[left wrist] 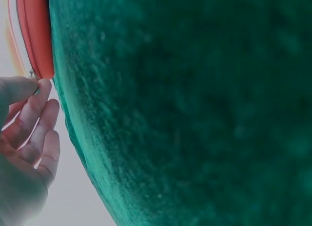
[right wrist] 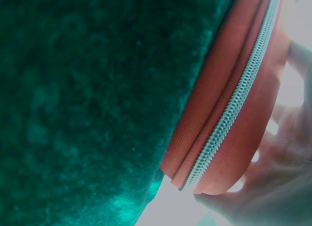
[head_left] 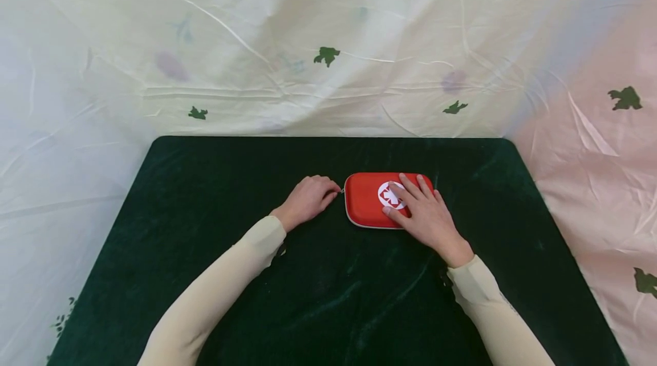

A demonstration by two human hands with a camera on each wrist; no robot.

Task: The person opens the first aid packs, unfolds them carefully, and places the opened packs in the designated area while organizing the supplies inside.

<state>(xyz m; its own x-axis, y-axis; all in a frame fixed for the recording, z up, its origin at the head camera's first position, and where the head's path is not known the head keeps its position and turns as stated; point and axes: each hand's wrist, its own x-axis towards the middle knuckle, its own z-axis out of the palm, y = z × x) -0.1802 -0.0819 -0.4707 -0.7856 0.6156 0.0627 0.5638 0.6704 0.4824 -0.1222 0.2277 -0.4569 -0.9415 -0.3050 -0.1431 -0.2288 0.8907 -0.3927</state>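
Observation:
A red zippered first-aid case [head_left: 363, 200] with a white round emblem [head_left: 387, 199] lies flat on the dark green cloth. At its left end, my left hand [head_left: 309, 199] pinches the small zipper pull [head_left: 342, 190] between thumb and index finger; the left wrist view shows this pinch, with the other fingers loosely bent. My right hand [head_left: 428, 215] rests on the right part of the lid with fingers spread, partly covering the emblem. In the right wrist view, the white zipper [right wrist: 234, 102] runs along the case's side and its teeth look meshed there.
The green-covered table [head_left: 205, 183] has rounded far corners. Pale curtains [head_left: 328, 24] with green leaf prints hang behind it and along both sides. Cloth surrounds the case on the table.

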